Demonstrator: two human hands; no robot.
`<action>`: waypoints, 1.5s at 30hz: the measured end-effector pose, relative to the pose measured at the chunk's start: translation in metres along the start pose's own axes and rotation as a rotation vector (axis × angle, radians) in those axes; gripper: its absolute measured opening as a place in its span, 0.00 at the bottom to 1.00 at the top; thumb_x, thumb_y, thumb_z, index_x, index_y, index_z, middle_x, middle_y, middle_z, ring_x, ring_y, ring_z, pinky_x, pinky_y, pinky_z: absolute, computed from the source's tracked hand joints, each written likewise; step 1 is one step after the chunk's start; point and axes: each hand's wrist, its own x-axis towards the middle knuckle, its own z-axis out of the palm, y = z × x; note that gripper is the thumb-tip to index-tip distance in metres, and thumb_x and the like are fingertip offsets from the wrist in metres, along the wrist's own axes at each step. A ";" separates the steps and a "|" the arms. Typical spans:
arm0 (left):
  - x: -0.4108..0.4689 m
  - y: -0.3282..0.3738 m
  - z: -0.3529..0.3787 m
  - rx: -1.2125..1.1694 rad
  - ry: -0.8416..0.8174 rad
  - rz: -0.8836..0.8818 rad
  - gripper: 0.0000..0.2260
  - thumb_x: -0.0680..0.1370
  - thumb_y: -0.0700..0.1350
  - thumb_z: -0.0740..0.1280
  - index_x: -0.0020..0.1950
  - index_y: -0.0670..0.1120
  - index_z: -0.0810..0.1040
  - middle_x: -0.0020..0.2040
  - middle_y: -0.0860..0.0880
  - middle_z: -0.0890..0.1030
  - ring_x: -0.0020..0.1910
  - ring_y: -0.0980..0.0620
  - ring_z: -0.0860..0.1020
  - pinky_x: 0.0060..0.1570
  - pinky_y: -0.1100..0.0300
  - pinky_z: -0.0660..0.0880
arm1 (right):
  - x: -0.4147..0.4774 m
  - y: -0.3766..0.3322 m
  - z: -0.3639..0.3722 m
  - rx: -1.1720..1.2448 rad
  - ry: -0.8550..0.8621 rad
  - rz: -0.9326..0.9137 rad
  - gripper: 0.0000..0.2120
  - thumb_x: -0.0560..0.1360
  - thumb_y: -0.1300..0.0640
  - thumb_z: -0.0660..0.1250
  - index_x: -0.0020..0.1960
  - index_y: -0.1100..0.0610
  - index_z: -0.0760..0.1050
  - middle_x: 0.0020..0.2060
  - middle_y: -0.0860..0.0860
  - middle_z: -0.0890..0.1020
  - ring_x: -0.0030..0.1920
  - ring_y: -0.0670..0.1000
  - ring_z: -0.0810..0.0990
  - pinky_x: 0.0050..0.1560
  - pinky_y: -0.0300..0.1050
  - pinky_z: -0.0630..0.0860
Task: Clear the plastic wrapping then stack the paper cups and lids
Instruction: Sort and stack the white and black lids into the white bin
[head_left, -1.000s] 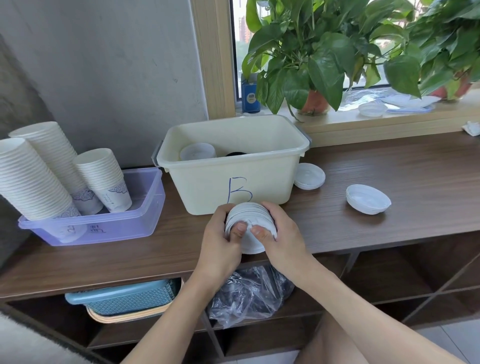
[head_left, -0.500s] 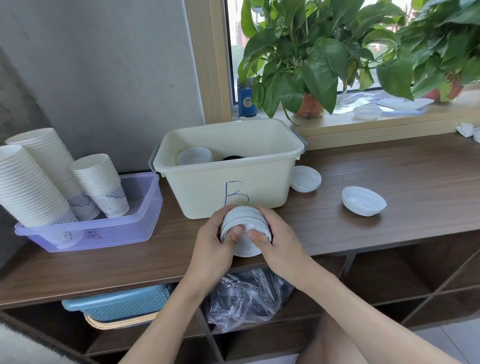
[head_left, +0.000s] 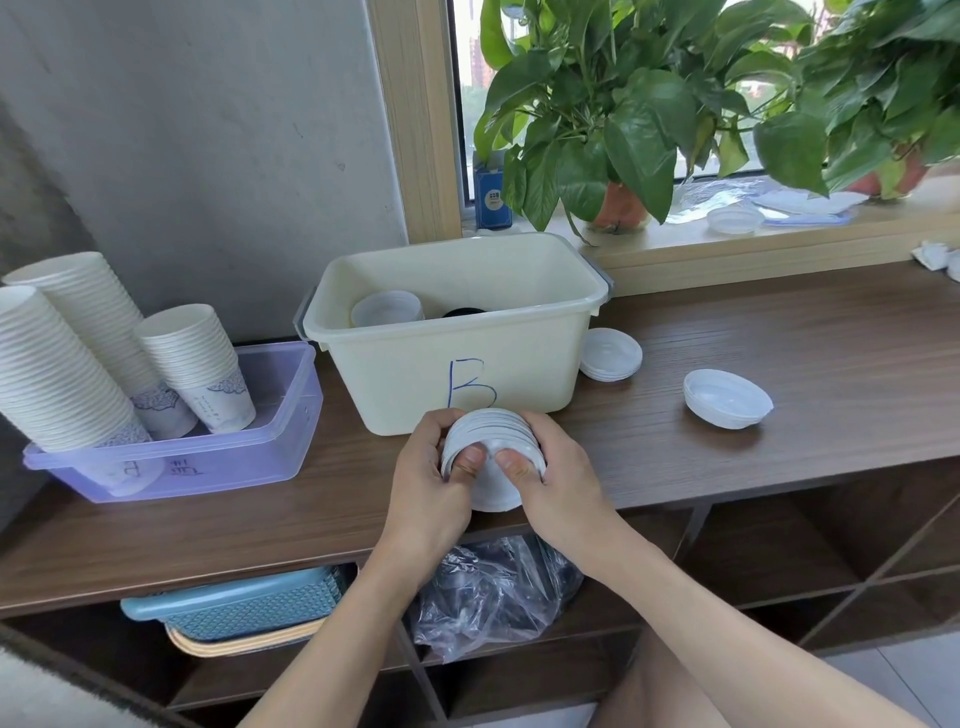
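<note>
Just in front of the cream bin (head_left: 467, 358), the left hand (head_left: 426, 483) and right hand (head_left: 561, 483) grip a stack of lids (head_left: 491, 436), fingers (head_left: 470, 460) curled round its rim. An even squeeze should square the edges so none fan out. Below the bin, plastic wrapping (head_left: 488, 597) sits on a shelf. Right of the bin, loose lids (head_left: 610, 353) lie on the wooden desk (head_left: 779, 338). Left of it, cup stacks (head_left: 192, 358) lean in a purple tub (head_left: 208, 467). Behind it are potted plants (head_left: 623, 104).

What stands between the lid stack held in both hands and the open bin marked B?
Nothing visible. The left hand and right hand grip the lid stack just in front of the bin, whose top is open; only its front wall needs clearing.
</note>
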 end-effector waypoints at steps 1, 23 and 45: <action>0.001 0.000 -0.001 -0.007 -0.017 -0.003 0.10 0.79 0.35 0.65 0.56 0.49 0.75 0.49 0.51 0.82 0.46 0.61 0.79 0.45 0.73 0.72 | 0.001 0.000 0.000 -0.003 0.007 -0.004 0.13 0.77 0.56 0.65 0.61 0.53 0.75 0.54 0.46 0.80 0.55 0.43 0.77 0.52 0.29 0.70; -0.001 -0.003 -0.010 -0.121 -0.105 0.030 0.16 0.75 0.49 0.68 0.63 0.50 0.76 0.56 0.53 0.84 0.56 0.57 0.81 0.54 0.66 0.75 | -0.002 -0.001 -0.001 -0.055 -0.081 0.051 0.23 0.76 0.44 0.60 0.69 0.47 0.66 0.59 0.41 0.76 0.61 0.42 0.74 0.64 0.50 0.72; -0.001 0.008 0.001 -0.015 -0.087 0.000 0.17 0.75 0.43 0.74 0.62 0.49 0.75 0.54 0.55 0.83 0.53 0.62 0.80 0.51 0.70 0.75 | -0.003 -0.004 -0.016 -0.029 -0.093 0.046 0.15 0.80 0.57 0.61 0.66 0.49 0.69 0.57 0.42 0.79 0.58 0.39 0.75 0.59 0.34 0.70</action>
